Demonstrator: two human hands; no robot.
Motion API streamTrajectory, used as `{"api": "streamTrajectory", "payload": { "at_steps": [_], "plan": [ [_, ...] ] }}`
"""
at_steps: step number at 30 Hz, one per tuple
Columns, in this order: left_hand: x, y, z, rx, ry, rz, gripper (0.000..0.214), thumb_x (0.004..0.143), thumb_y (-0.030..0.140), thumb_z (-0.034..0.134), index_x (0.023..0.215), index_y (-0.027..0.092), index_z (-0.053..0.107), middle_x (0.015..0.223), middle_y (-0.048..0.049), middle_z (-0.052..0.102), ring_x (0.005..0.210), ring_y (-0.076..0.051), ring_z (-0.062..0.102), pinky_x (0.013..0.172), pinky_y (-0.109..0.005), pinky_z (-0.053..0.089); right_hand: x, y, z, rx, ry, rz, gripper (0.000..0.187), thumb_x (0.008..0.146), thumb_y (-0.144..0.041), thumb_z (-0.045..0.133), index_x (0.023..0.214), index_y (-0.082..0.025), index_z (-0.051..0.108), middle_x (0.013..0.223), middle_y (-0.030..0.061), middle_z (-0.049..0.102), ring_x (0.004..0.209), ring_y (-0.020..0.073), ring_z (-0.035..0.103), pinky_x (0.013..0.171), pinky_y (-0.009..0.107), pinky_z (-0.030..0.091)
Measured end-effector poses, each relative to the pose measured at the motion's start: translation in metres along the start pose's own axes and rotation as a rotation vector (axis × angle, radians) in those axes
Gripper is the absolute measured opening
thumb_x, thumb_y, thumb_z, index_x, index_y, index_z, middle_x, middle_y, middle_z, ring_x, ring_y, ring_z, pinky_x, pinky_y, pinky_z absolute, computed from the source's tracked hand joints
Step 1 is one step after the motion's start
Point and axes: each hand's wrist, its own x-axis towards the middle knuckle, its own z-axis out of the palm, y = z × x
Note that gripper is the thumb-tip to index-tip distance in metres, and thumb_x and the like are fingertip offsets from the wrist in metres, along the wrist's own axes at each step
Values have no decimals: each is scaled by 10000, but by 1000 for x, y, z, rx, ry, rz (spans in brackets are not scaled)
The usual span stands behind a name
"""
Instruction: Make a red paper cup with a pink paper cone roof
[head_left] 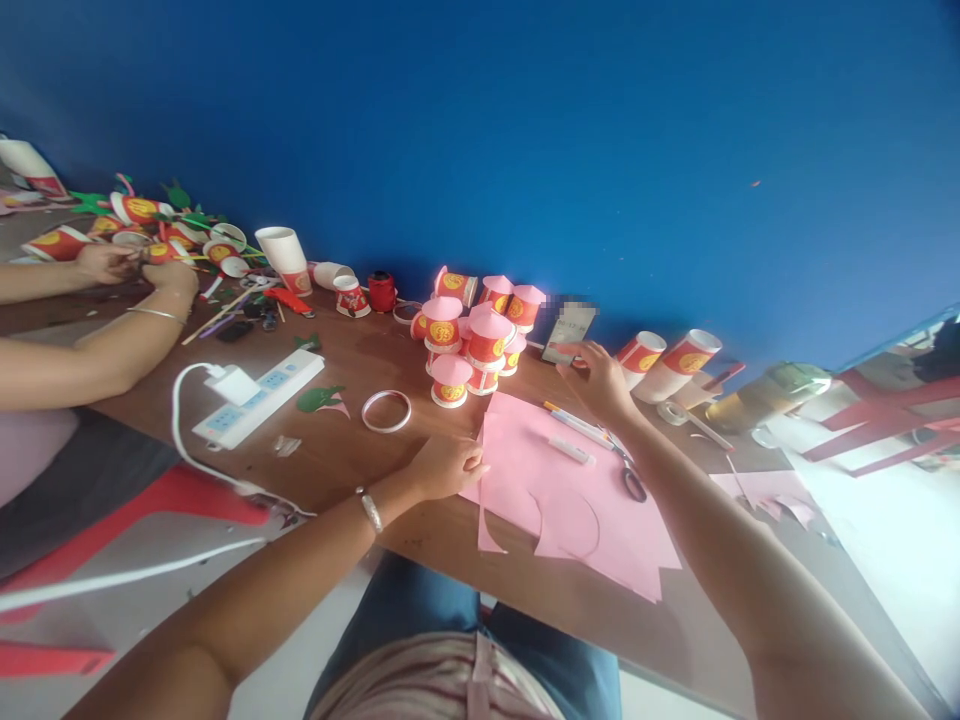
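My left hand (444, 466) rests on the left edge of a pink paper sheet (577, 510) with curved cuts in it, fingers curled onto the paper. My right hand (600, 378) reaches forward past the sheet towards a phone (568, 331) propped against the blue wall, fingers partly spread and holding nothing I can see. A white marker (571, 450), a pen (576, 421) and scissors (631, 480) lie on the pink sheet. A cluster of red paper cups with pink cone tops (472, 345) stands just beyond the sheet.
Another person's hands (135, 270) work at the far left among red cups and green scraps. On the brown table (352, 460) lie a white power strip (255, 398), a tape ring (387, 411), a red spool (382, 292) and stacked cups (667, 362). Red chairs stand at both sides.
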Motion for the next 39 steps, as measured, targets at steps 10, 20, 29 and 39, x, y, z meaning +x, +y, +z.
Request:
{"api": "streamTrajectory", "payload": {
  "at_steps": [10, 20, 29, 39],
  "plan": [
    [0, 11, -10, 82, -46, -14, 457, 912, 269, 683, 614, 197, 344, 592, 42, 411, 583, -121, 349, 610, -282, 225, -111, 8, -6, -25, -197, -9, 203, 966, -253, 556, 987, -228, 756, 951, 55, 790, 735, 178, 719, 678, 299, 594],
    [27, 53, -49, 210, -14, 68, 313, 942, 284, 674, 687, 198, 513, 716, -4, 611, 633, -150, 512, 596, -299, 280, -116, 40, -37, -427, -139, 36, 293, 1012, -319, 514, 1089, -245, 787, 1052, 81, 781, 827, 217, 722, 653, 307, 530],
    [118, 87, -5, -20, 49, 217, 133, 933, 150, 565, 843, 197, 651, 924, -43, 741, 812, -184, 670, 717, -291, 471, -111, 93, -42, -417, 108, 395, 273, 910, -272, 531, 1014, -216, 777, 1071, 94, 760, 823, 228, 690, 720, 341, 540],
    [150, 40, 37, -132, 32, 208, 74, 852, 136, 609, 811, 180, 650, 854, -42, 736, 786, -180, 679, 770, -302, 534, -129, 109, -32, -395, 102, 433, 251, 952, -283, 551, 1025, -217, 782, 1090, 92, 755, 844, 205, 713, 734, 321, 573]
  ]
}}
